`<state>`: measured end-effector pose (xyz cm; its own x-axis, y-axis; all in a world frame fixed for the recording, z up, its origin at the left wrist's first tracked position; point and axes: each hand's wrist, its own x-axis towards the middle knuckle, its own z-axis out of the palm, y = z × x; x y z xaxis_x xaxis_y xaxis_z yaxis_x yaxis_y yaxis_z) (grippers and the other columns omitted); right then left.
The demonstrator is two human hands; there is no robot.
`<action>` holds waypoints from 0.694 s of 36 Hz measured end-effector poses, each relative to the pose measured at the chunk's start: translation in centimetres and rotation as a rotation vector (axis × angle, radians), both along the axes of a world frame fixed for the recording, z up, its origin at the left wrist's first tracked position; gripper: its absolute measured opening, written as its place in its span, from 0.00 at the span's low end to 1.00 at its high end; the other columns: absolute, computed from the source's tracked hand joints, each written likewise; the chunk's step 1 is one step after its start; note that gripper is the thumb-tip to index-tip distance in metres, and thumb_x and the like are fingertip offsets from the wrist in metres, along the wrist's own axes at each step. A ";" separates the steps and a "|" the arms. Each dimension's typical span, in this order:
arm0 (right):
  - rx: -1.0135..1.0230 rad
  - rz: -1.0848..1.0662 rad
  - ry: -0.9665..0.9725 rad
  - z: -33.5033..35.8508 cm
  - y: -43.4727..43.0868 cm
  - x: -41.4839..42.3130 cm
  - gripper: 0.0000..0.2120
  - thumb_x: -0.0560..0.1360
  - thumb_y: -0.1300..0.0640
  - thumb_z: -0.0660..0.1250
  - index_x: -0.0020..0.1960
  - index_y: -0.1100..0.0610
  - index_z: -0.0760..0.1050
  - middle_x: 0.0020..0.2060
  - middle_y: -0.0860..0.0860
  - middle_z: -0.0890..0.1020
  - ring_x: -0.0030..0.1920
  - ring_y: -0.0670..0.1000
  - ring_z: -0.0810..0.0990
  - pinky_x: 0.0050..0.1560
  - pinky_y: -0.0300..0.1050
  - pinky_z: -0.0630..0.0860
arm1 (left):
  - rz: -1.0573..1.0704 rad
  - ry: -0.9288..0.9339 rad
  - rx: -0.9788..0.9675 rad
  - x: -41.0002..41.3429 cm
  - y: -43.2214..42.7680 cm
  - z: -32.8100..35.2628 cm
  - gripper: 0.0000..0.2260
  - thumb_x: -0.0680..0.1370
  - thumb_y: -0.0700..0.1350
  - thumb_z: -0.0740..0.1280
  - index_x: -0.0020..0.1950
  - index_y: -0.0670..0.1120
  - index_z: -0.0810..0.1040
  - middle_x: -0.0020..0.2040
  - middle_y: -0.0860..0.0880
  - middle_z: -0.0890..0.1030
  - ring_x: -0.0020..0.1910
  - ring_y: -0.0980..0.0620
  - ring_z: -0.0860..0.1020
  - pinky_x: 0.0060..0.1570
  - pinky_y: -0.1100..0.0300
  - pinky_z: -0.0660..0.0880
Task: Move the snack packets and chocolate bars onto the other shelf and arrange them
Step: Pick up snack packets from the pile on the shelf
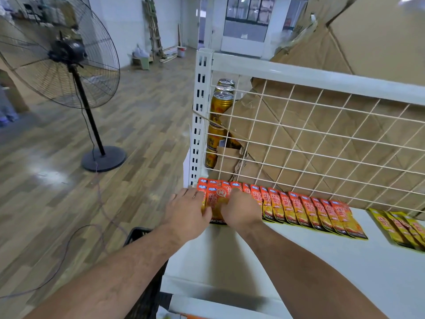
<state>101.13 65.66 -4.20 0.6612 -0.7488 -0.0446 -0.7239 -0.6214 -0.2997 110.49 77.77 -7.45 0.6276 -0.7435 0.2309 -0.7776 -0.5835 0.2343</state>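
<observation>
A row of orange snack packets (pixel 305 212) lies overlapped along the back of the white shelf (pixel 310 261), against the wire mesh. At the row's left end both hands hold a small stack of orange packets (pixel 217 199). My left hand (pixel 187 210) grips the stack's left side, thumb over the front. On the right side my right hand (pixel 241 209) grips it with curled fingers. Several yellow snack packets (pixel 400 229) lie overlapped at the shelf's far right.
A white wire mesh panel (pixel 322 139) backs the shelf, with cardboard and stacked gold drink cans (pixel 220 107) behind it. A large black standing fan (pixel 69 58) is on the wooden floor to the left, its cable trailing. A dark basket (pixel 140 233) sits below my left forearm.
</observation>
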 end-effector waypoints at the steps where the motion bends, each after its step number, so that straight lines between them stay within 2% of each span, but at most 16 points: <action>1: -0.024 0.009 -0.014 0.0 -0.1 -0.3 0.12 0.78 0.50 0.62 0.57 0.55 0.73 0.54 0.54 0.82 0.55 0.59 0.81 0.47 0.47 0.74 | -0.018 0.003 0.007 -0.3 -0.2 0.2 0.25 0.73 0.60 0.51 0.56 0.49 0.79 0.55 0.52 0.80 0.57 0.48 0.76 0.54 0.53 0.72; 4: -0.175 0.054 -0.023 0.0 -0.5 -1.8 0.16 0.78 0.48 0.60 0.60 0.55 0.75 0.58 0.54 0.80 0.61 0.58 0.76 0.55 0.49 0.73 | -0.041 -0.004 -0.010 -1.3 -1.0 0.6 0.22 0.74 0.59 0.55 0.59 0.51 0.79 0.57 0.53 0.80 0.61 0.48 0.75 0.59 0.51 0.71; 6: -0.277 0.095 0.020 0.0 -1.1 -3.1 0.20 0.78 0.46 0.59 0.65 0.53 0.75 0.64 0.53 0.77 0.67 0.58 0.70 0.64 0.52 0.68 | -0.079 0.004 -0.036 -2.0 -1.8 0.7 0.25 0.73 0.59 0.55 0.62 0.51 0.79 0.59 0.53 0.81 0.62 0.48 0.75 0.66 0.47 0.70; 8: -0.252 0.110 0.099 -0.1 -1.7 -4.5 0.27 0.78 0.44 0.60 0.74 0.50 0.66 0.74 0.51 0.68 0.74 0.57 0.62 0.71 0.55 0.61 | -0.140 0.008 -0.029 -2.9 -2.8 0.7 0.28 0.73 0.61 0.50 0.66 0.51 0.77 0.63 0.53 0.79 0.65 0.49 0.73 0.71 0.48 0.64; 10: -0.204 0.098 0.131 -0.2 -2.3 -6.2 0.31 0.77 0.40 0.60 0.78 0.47 0.60 0.78 0.51 0.61 0.78 0.57 0.56 0.75 0.58 0.56 | -0.193 0.045 -0.001 -3.9 -3.8 0.9 0.28 0.76 0.60 0.50 0.71 0.53 0.72 0.69 0.53 0.74 0.70 0.50 0.68 0.72 0.52 0.59; 12: -0.178 0.070 0.130 -0.4 -2.9 -8.2 0.32 0.77 0.37 0.59 0.78 0.46 0.59 0.78 0.50 0.60 0.78 0.57 0.55 0.76 0.59 0.54 | -0.239 0.072 0.037 -5.0 -4.9 1.1 0.26 0.79 0.59 0.54 0.76 0.53 0.66 0.75 0.54 0.68 0.74 0.51 0.62 0.74 0.52 0.55; 16: -0.108 -0.006 0.163 -0.5 -3.9 -12.7 0.33 0.78 0.38 0.60 0.79 0.46 0.57 0.79 0.50 0.58 0.78 0.56 0.55 0.75 0.57 0.56 | -0.325 0.097 0.095 -8.1 -7.2 1.5 0.26 0.81 0.58 0.55 0.78 0.53 0.62 0.77 0.53 0.63 0.77 0.51 0.57 0.76 0.51 0.53; 19: -0.105 -0.072 0.143 -0.4 -5.0 -16.3 0.32 0.78 0.39 0.61 0.78 0.46 0.58 0.79 0.49 0.60 0.78 0.56 0.57 0.75 0.55 0.59 | -0.399 0.114 0.110 -11.2 -9.0 1.9 0.26 0.81 0.59 0.54 0.79 0.52 0.60 0.78 0.53 0.61 0.78 0.50 0.55 0.76 0.51 0.52; 25: -0.105 -0.190 0.144 -0.4 -7.6 -24.8 0.33 0.77 0.37 0.60 0.79 0.46 0.57 0.79 0.48 0.59 0.79 0.55 0.55 0.76 0.55 0.57 | -0.525 0.066 0.143 -18.5 -13.0 2.1 0.26 0.81 0.59 0.54 0.78 0.53 0.61 0.79 0.52 0.61 0.78 0.49 0.56 0.76 0.51 0.52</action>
